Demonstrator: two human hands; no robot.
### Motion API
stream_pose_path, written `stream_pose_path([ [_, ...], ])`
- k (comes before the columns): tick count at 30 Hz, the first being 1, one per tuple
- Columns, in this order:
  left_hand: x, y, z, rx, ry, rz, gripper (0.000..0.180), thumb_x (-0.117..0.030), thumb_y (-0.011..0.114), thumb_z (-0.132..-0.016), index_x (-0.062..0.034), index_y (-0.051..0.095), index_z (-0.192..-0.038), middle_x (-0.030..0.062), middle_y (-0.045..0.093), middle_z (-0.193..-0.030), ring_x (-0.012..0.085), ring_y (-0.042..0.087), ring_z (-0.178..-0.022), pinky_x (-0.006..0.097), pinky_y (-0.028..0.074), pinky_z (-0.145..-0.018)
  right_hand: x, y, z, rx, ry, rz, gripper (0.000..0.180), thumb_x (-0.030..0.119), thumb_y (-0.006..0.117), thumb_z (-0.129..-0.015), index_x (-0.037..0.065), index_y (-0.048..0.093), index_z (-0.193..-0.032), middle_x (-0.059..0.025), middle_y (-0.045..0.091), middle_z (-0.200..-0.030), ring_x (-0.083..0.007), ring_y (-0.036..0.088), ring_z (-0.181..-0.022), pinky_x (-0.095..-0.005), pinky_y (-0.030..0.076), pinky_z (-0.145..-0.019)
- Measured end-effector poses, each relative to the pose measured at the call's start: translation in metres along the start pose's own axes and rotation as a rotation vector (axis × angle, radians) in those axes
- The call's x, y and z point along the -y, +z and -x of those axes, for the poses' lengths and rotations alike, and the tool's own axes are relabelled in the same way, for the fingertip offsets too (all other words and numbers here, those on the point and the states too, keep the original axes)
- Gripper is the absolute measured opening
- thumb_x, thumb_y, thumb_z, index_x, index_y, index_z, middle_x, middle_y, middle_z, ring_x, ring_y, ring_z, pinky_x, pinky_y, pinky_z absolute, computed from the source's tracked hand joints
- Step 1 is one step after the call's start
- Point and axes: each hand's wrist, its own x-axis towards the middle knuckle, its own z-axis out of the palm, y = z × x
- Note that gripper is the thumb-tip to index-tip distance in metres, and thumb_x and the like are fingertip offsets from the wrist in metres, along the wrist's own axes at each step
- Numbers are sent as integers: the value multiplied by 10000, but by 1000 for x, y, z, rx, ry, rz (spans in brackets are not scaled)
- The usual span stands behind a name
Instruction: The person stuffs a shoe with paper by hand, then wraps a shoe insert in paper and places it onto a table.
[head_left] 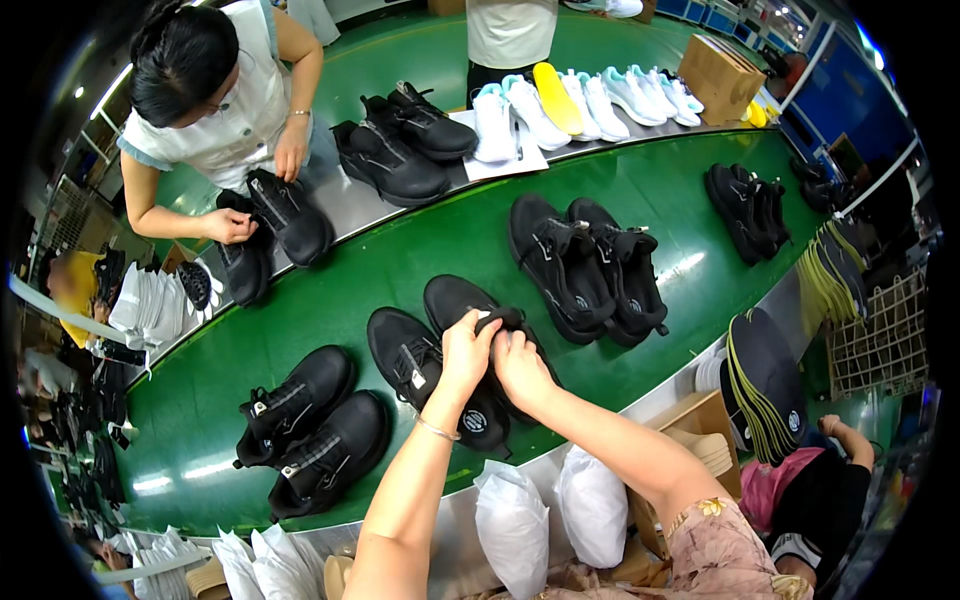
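Observation:
A black shoe [462,293] stands on the green conveyor belt [440,235], toe pointing away from me. My left hand [466,352] pinches its tongue near the opening. Close beside it, my right hand [520,368] has its fingers closed at the same opening, partly hiding the shoe. Its mate, another black shoe [405,345], lies just to the left, with a light round mark on the insole [474,420]. What exactly my fingertips grip inside the collar cannot be made out.
More black pairs sit on the belt: one pair [315,430] left, another [590,265] right. Across it, a co-worker handles black shoes [290,215]; white shoes [575,105] line the far ledge. Black insoles [765,385] and white-wrapped forms [512,525] edge the near side.

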Motion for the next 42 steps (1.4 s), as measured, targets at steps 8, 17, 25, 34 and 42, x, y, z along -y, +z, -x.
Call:
stream_pose_path([
  [8, 3, 7, 8, -18, 24, -64, 120, -102, 614, -819, 5, 608, -873, 88, 642, -751, 86, 546, -685, 264, 458, -628, -9, 17, 0, -39, -43, -67, 266, 16, 485, -779, -69, 413, -1020, -221, 488, -865, -339, 595, -704, -370, 524, -604],
  [17, 7, -7, 2, -71, 136, -188, 223, -170, 600, -823, 8, 587, -955, 147, 647, -855, 232, 612, -799, 316, 467, -729, -2, -92, 38, -68, 60, -372, 540, -12, 559, -753, -35, 336, -1245, -284, 424, -1158, -429, 495, -1023, -422, 433, -874],
  [25, -84, -18, 115, -329, 324, -77, 323, -91, 556, -845, 24, 493, -1140, 200, 586, -1029, 306, 585, -935, 340, 463, -811, 19, -154, 240, -203, 171, -810, 237, 48, 576, -815, -30, 530, -1033, -158, 569, -905, -246, 599, -736, -298, 482, -642],
  [34, 51, 19, 349, -203, -353, -207, 492, -283, 498, -885, 133, 456, -1145, 301, 537, -1085, 388, 523, -1032, 402, 403, -890, 72, -55, 362, 223, 536, -931, 813, 353, 656, -776, -101, 245, -1310, -338, 357, -1274, -413, 367, -1212, -419, 319, -997],
  [42, 89, 41, 367, -22, -584, 93, 532, -345, 499, -901, 137, 483, -1124, 185, 592, -1014, 200, 551, -907, 320, 436, -807, 101, -41, 352, 304, 673, -702, 1060, 453, 716, -640, -63, 125, -1353, -331, 384, -1231, -442, 409, -1138, -452, 366, -943],
])
